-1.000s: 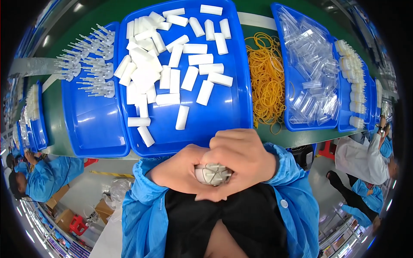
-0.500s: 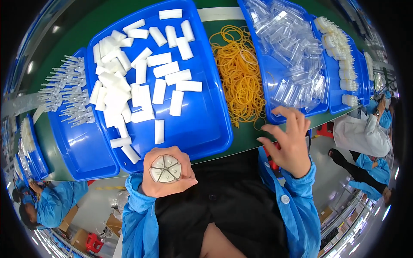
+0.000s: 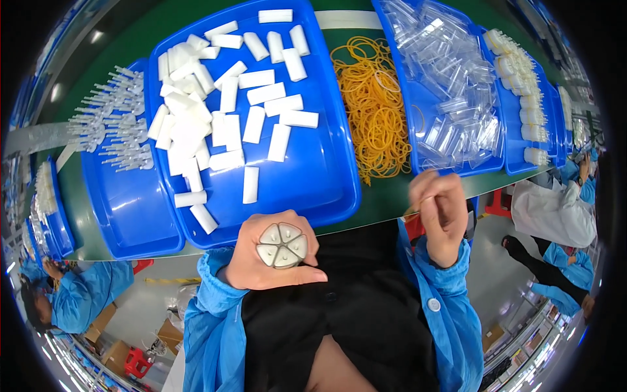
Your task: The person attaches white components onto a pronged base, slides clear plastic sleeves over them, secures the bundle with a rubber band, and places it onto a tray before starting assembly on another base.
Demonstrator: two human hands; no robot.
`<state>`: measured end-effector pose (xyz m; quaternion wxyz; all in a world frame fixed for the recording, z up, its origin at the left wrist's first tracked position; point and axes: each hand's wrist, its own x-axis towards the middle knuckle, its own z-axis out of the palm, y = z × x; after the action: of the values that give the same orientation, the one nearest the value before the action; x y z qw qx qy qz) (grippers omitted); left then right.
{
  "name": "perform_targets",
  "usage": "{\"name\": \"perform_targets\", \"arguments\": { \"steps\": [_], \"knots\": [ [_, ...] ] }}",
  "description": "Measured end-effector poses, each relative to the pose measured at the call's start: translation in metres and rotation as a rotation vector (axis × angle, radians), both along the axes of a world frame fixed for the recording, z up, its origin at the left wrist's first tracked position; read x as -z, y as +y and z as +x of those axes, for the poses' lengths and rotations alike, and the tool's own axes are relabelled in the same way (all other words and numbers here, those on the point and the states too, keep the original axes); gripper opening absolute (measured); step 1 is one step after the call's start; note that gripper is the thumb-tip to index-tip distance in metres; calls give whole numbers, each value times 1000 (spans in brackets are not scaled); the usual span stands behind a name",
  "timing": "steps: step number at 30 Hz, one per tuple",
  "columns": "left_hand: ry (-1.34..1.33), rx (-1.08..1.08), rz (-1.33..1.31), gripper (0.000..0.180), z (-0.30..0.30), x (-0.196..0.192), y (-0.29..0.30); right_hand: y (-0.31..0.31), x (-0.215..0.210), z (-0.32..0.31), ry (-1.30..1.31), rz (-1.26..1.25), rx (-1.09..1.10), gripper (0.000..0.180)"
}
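While our left hand (image 3: 271,261) closes its grip round a bundle of white caps (image 3: 281,245), ends up, just off the tabletop (image 3: 385,199) edge, our right hand (image 3: 441,212) pinches what looks like a yellow rubber band (image 3: 411,210) near the band pile (image 3: 375,104), fingers curled.

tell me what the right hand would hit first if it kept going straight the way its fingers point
Probably the heap of yellow rubber bands on the green table: the right hand points up and slightly left toward it, though depth is unclear.
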<state>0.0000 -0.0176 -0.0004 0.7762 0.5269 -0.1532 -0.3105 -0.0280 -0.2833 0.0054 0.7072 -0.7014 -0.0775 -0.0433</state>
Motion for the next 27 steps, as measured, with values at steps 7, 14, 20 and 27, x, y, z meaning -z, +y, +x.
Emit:
{"name": "perform_targets", "arguments": {
  "steps": [7, 14, 20, 27],
  "knots": [
    [77, 34, 45, 46, -4, -10, 3, 48, -25, 16, 572, 589, -429, 24],
    [-81, 74, 59, 38, 1, -9, 11, 50, -25, 24, 537, 565, -514, 13],
    [-22, -49, 146, 34, -8, -6, 11, 54, -26, 27, 364, 366, -287, 16],
    [-230, -52, 295, 28, -5, -9, 8, 56, -42, 54, -62, -185, -431, 39]
  ]
}}
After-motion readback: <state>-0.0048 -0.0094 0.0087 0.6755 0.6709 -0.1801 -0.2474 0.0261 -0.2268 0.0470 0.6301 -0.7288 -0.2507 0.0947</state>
